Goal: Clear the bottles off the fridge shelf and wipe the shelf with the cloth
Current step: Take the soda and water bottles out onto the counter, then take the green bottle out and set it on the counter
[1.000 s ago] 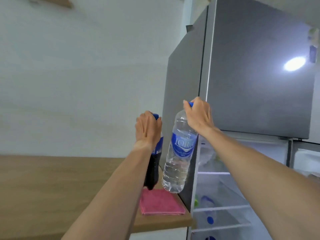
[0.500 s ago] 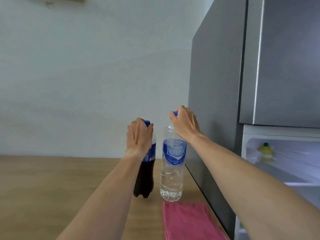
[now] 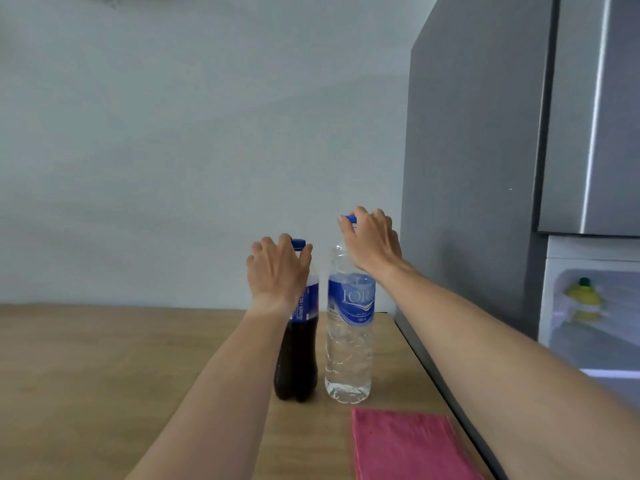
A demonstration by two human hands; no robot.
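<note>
Two bottles stand upright side by side on the wooden counter point(image 3: 104, 368). The dark cola bottle point(image 3: 297, 362) with a blue label and cap is on the left, and my left hand point(image 3: 277, 271) wraps its neck from above. The clear water bottle point(image 3: 349, 355) with a blue label is on the right, and my right hand point(image 3: 372, 244) grips its blue cap. A folded pink cloth point(image 3: 405, 445) lies flat on the counter just in front of the water bottle.
The grey fridge point(image 3: 467, 202) stands against the counter's right end, its side wall close to the water bottle. Its lower compartment is open at the right, with a yellow bottle point(image 3: 583, 301) on a white inner shelf. A plain wall runs behind the counter.
Both bottles came from in front of the open fridge leftward and down onto the counter behind the cloth. They now stand on its surface, my hands still on their tops.
</note>
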